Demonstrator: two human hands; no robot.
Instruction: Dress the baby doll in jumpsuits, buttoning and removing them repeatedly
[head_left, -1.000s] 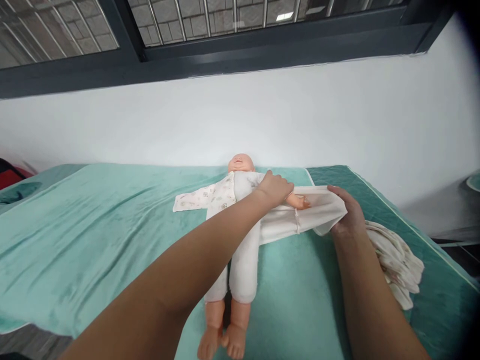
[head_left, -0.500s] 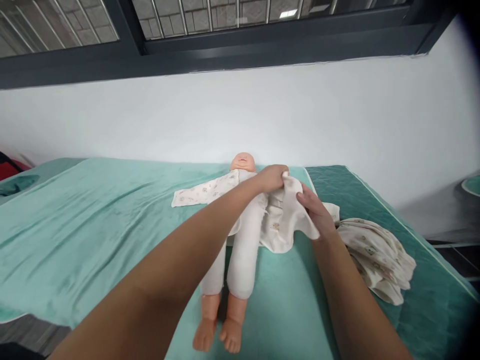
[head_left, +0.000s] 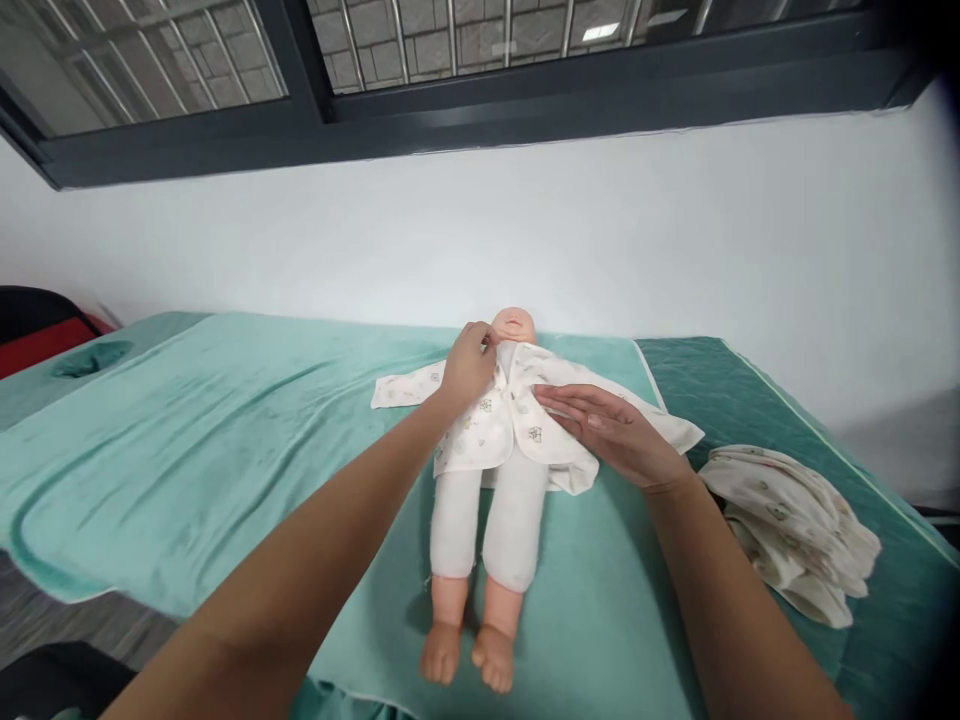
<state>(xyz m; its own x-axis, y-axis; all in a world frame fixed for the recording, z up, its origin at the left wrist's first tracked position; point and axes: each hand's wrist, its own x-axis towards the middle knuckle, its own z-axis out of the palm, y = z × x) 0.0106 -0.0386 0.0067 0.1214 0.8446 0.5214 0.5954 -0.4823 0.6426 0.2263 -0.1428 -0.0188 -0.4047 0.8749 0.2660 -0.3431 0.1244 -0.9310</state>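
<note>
A baby doll (head_left: 514, 325) lies on its back, legs toward me, its white cloth legs (head_left: 516, 535) and bare feet showing. It wears a white printed baby jacket (head_left: 484, 428) whose two front panels lie over the chest, their edges close together in the middle. Both sleeves stretch out sideways. At the collar by the doll's neck, my left hand (head_left: 471, 362) has its fingers curled in on the jacket's edge; the fingertips are partly hidden. My right hand (head_left: 619, 430) rests on the jacket's right-hand panel, fingers stretched out and flat.
A crumpled printed baby garment (head_left: 795, 525) lies to the right on the dark green quilted mat (head_left: 686, 370). Light green cloth (head_left: 225, 430) covers the bed under the doll. Behind are a white wall (head_left: 420, 240) and a barred window. A red and black item (head_left: 45, 335) stands far left.
The jacket's right-hand panel, held up before, now lies across the doll's chest. My left hand has moved left to the collar. My right hand has let go of the fabric and flattened.
</note>
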